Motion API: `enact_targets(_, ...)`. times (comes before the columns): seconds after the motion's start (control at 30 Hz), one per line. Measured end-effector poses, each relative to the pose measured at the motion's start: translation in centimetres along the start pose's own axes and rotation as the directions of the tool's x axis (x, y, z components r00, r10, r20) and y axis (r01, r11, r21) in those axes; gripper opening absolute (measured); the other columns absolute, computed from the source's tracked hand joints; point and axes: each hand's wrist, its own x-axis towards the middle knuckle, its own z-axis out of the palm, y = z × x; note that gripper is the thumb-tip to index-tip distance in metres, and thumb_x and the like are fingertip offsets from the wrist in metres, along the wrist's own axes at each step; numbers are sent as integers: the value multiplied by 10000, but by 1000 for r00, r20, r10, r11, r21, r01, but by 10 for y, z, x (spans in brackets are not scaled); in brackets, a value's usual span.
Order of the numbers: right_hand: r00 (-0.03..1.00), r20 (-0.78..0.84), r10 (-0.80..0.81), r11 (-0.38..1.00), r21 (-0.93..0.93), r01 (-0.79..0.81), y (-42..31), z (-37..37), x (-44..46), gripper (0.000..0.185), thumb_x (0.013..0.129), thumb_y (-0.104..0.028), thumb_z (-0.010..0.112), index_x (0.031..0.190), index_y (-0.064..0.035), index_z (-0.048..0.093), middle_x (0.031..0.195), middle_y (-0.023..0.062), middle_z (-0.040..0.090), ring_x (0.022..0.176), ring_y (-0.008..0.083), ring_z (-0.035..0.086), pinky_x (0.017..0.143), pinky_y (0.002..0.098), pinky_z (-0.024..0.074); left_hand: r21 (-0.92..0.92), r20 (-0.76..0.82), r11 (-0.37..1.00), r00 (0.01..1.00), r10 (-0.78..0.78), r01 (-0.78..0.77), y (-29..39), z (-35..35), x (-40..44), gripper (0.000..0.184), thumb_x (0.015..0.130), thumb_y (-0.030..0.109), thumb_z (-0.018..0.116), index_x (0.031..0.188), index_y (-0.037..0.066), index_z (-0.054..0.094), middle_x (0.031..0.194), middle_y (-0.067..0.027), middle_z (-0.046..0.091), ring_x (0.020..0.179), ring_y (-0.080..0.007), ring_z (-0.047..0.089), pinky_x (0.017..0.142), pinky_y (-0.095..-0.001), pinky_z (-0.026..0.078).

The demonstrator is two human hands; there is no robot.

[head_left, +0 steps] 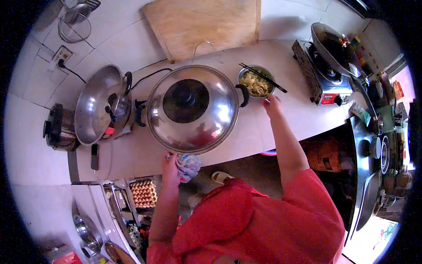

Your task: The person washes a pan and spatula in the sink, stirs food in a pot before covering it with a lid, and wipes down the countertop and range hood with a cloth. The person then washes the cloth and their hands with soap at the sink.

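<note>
My left hand (171, 170) is closed around a bunched blue-and-white patterned cloth (189, 167) at the counter's front edge. Just beyond it stands a large wok with black side handles, covered by a shiny domed lid (215, 112) with a dark centre and knob. My right hand (273, 107) grips the near rim of a metal bowl (271, 91), its fingers partly hidden. Pale, chopped-looking food (255, 84) fills the bowl. Dark chopsticks (263, 77) lie across the top of it, reaching past the right rim.
A gas stove (325, 83) with a pan (329, 46) stands at the right. An open wok (94, 105), a dark pot (61, 127) and a phone (95, 157) are at the left. A wooden board (204, 26) leans on the wall; eggs (143, 194) sit below the counter.
</note>
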Motion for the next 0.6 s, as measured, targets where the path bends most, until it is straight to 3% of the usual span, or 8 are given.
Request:
enact_targets(0.13, 994, 69, -90, 993, 82, 84, -9, -10, 0, 116, 764, -83, 569, 824, -2, 513, 700, 97, 533, 601, 216, 545, 555, 336, 504, 28, -56, 998, 997, -59, 61, 3, 14, -7, 276, 796, 113, 532, 1042, 27, 442, 881, -97, 541, 735, -181, 553, 637, -306, 478)
enact_targets(0.3, 997, 82, -11, 999, 36, 8, -27, -52, 18, 102, 772, -89, 567, 798, 5, 537, 753, 104, 571, 680, 232, 570, 618, 347, 515, -29, 5, 1000, 1000, 5, -5, -33, 20, 10, 304, 800, 165, 540, 1052, 38, 427, 824, -107, 549, 661, -218, 563, 551, -357, 497)
enact_targets(0.37, 939, 343, -20, 988, 150, -34, -27, -84, 35, 109, 768, -89, 539, 829, 0, 556, 831, 110, 589, 773, 229, 571, 724, 320, 494, -89, 49, 996, 999, -9, 13, -47, 20, 12, 295, 814, 229, 536, 1040, 69, 433, 826, -128, 571, 596, -261, 585, 485, -395, 513)
enact_targets(0.4, 963, 270, -29, 999, -18, 35, -31, -88, 32, 147, 797, -117, 519, 878, 1, 551, 877, 111, 587, 798, 222, 571, 738, 307, 490, -21, 107, 999, 993, -43, 45, -44, 20, 9, 280, 819, 244, 532, 1019, 67, 448, 827, -126, 572, 594, -257, 579, 480, -387, 505)
enact_targets(0.43, 942, 331, -55, 998, -6, 60, -30, -118, 56, 185, 828, -144, 495, 905, 16, 546, 894, 112, 585, 827, 204, 568, 733, 304, 491, 51, 164, 996, 984, -76, 69, -40, 21, 7, 269, 824, 258, 529, 998, 64, 463, 829, -123, 573, 593, -253, 573, 475, -379, 496)
enact_targets(0.5, 986, 162, -26, 999, -36, 33, -43, -114, 24, 138, 847, -102, 439, 857, -4, 535, 862, 94, 575, 824, 191, 544, 750, 301, 479, 230, 162, 973, 985, -60, 22, -37, 13, 3, 272, 834, 290, 515, 970, 56, 489, 840, -116, 574, 631, -239, 565, 497, -371, 483)
enact_targets(0.57, 997, -67, 50, 998, 30, -48, -51, -105, -10, 168, 846, -164, 452, 694, -92, 462, 600, 13, 425, 588, 157, 437, 632, 272, 451, 266, 97, 961, 994, 52, -76, -19, 18, -27, 300, 839, 321, 503, 960, 47, 508, 863, -111, 577, 678, -223, 561, 539, -369, 478)
enact_targets(0.6, 997, 13, 70, 997, 22, -70, -48, -109, -38, 209, 832, -189, 466, 645, -109, 416, 555, -19, 379, 506, 128, 394, 530, 266, 413, 235, 96, 971, 995, 27, -49, -9, 13, -38, 287, 824, 294, 526, 960, 42, 508, 837, -94, 566, 689, -193, 549, 567, -350, 466)
